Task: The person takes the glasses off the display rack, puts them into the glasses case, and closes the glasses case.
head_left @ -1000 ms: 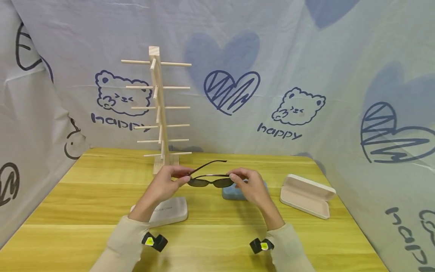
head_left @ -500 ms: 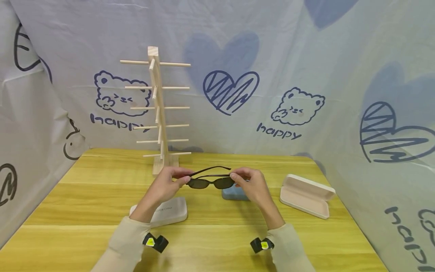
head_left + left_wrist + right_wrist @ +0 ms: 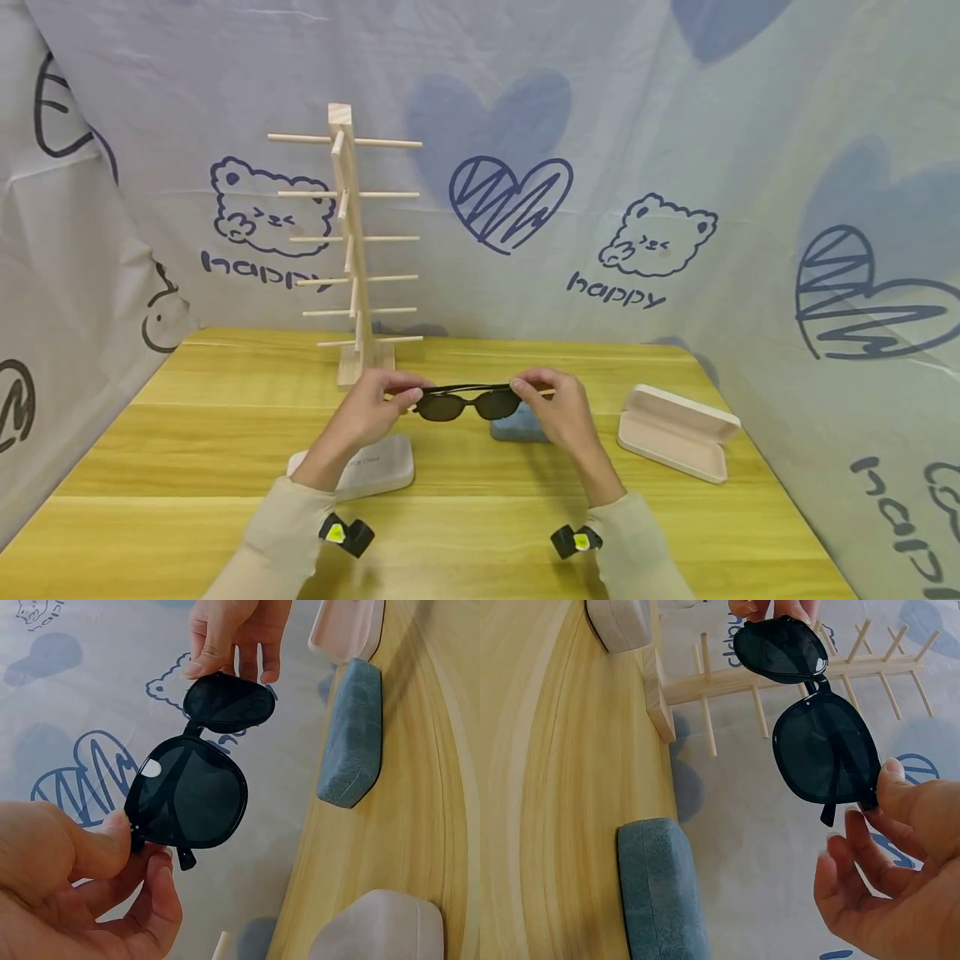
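Note:
Black sunglasses (image 3: 497, 406) with dark lenses are held up above the table, between both hands. My left hand (image 3: 371, 408) pinches the left end of the frame with thumb and fingers. At the opposite end, my right hand (image 3: 553, 406) pinches the corner of the frame. Both temples lie folded behind the lenses; one dark temple tip (image 3: 187, 859) pokes out below a lens in the left wrist view. A blue glasses case (image 3: 517, 426) sits on the table behind the right hand, partly covered by it. Below the left forearm lies a closed white glasses case (image 3: 378, 467).
A wooden display stand (image 3: 358, 275) with several rows of pegs rises at the back left of the table (image 3: 487, 542). An open glasses case (image 3: 671, 442) with a pale pink inside rests at the right. Patterned cloth (image 3: 510, 100) hangs around the table.
The raised temple has folded down behind the lenses. The lenses have tipped to face the head camera more. Both hands keep their grip and have barely moved.

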The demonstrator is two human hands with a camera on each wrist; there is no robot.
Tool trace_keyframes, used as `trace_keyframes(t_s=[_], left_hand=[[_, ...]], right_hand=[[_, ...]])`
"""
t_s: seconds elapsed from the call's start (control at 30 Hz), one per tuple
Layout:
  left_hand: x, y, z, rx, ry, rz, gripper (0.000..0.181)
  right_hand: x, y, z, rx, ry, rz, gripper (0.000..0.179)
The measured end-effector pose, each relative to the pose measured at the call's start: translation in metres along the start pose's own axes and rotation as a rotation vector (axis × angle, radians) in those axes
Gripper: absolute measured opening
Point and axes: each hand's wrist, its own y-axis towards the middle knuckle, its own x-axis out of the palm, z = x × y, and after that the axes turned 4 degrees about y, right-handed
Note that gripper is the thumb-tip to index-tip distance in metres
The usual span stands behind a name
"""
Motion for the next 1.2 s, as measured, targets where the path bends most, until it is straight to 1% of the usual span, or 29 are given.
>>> trace_keyframes(t_s=[0.13,0.3,0.5,0.67,0.83,1.03,1.2], left_hand=[[0.002,0.001,-0.001,0.006,-0.012,-0.003,0.023],[0.005,0.004,-0.002,0.017,-0.018,-0.006,0.023],[0.008,0.006,-0.003,0.021,-0.018,-0.005,0.023],[0.01,0.007,-0.002,0.026,-0.018,-0.002,0.023],[0.013,0.007,-0.003,0.012,-0.035,-0.003,0.023],[0.018,0.01,-0.004,0.01,-0.054,-0.001,0.023],[0.023,0.014,0.0,-0.006,-0.068,0.008,0.022]], right_hand=[[0.0,0.0,0.001,0.005,0.0,0.002,0.019],[-0.002,0.0,0.002,0.041,0.049,-0.017,0.019],[-0.006,-0.001,0.004,0.053,0.078,-0.046,0.018],[-0.01,-0.002,0.006,0.047,0.062,-0.069,0.017],[-0.014,-0.002,0.01,0.02,0.025,-0.081,0.017],[-0.019,-0.004,0.011,0.035,0.004,-0.086,0.018],[-0.026,-0.003,0.012,0.035,-0.014,-0.09,0.019]])
